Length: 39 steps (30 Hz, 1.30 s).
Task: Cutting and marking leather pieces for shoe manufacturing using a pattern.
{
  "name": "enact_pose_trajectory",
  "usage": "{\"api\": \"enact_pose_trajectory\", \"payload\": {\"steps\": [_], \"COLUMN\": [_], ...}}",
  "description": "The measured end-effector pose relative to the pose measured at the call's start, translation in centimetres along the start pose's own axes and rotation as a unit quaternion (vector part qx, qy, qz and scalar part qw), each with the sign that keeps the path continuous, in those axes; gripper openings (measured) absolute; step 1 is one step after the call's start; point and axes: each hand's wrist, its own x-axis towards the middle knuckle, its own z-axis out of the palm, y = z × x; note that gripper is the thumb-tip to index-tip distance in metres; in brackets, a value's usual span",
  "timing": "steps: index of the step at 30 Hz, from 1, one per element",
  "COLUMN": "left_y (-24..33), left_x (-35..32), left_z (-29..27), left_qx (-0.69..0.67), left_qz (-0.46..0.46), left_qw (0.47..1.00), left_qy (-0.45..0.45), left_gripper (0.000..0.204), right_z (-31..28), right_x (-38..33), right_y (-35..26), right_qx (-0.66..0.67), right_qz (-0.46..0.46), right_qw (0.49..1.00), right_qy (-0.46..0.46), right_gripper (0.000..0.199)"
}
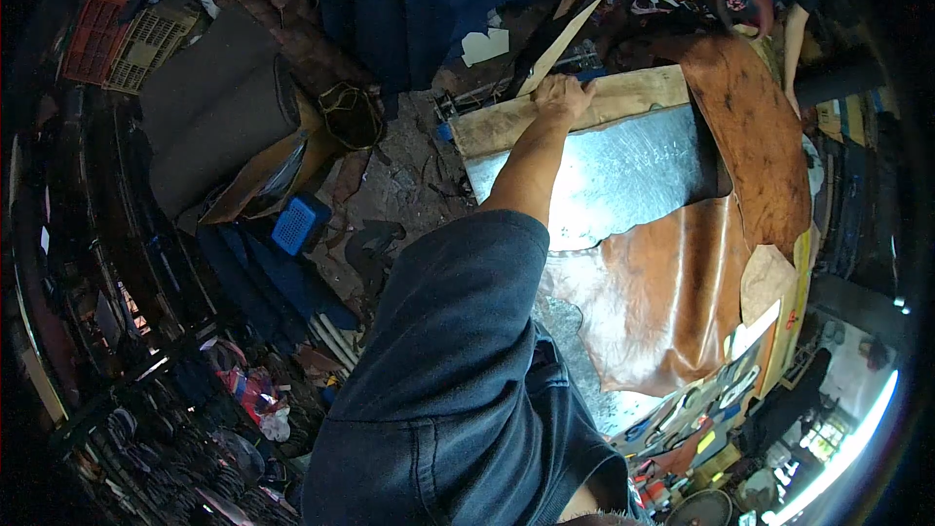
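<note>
A worker's left hand (563,95) rested palm down on a pale wooden strip (643,90) along the far side of a work surface, the bare forearm reaching out of a dark sleeve (419,331). The fingertips bent toward the strip's far edge; whether they clenched it or merely leaned there could not be made out. The right hand was out of frame.

The wooden strip ran to both sides directly under the grip. On the wearer's side of it lay a scuffed grey sheet (653,161), brightly lit. Beyond that, nearer the wearer and to the right of the grip, a glossy brown hide (672,282) spread across the sheet, well apart from the fingers. Farther right, a darker brown hide (750,146) overlapped the strip's end. Well to the left of the grip and nearer the wearer sat a blue plastic basket (299,224).

The step in hand appeared to be bracing or steadying at the strip, with neither hide in the left hand's grasp. Judging by that pose, a next move at the glossy hide would call for lifting the hand off the wood and bringing it back rightward, toward the wearer.
</note>
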Motion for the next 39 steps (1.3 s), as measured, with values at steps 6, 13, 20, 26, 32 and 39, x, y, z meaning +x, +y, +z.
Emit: {"api": "enact_pose_trajectory", "payload": {"steps": [6,13,20,26,32,39], "left_y": [0.0,0.4,1.5,2.1,1.9,1.8], "left_x": [-0.8,0.2,-0.3,-0.7,-0.7,-0.3], "left_z": [-0.5,-0.3,-0.5,-0.7,-0.5,-0.1], "left_qx": [-0.057,0.038,0.093,0.128,0.122,0.130], "left_qz": [-0.001,0.046,0.043,0.038,0.047,0.035], "left_qw": [0.998,0.998,0.995,0.991,0.991,0.991], "left_qy": [0.004,-0.004,-0.004,0.016,0.018,0.023], "left_gripper": [0.066,0.075,0.075,0.074,0.073,0.076], "right_z": [0.8,0.3,-2.0,-1.3,-1.2,-1.5], "right_x": [0.4,-3.2,-4.9,-4.5,-4.3,-4.4], "right_y": [2.0,2.4,-1.4,-0.7,-0.5,-0.7], "right_qx": [0.023,0.050,-0.002,-0.012,-0.002,-0.023], "right_qz": [-0.002,0.076,0.139,0.137,0.145,0.148], "right_qw": [1.000,0.995,0.989,0.990,0.988,0.989], "right_qy": [0.009,0.043,0.041,0.044,0.045,0.023], "right_gripper": [0.057,0.055,0.051,0.052,0.053,0.053]}}
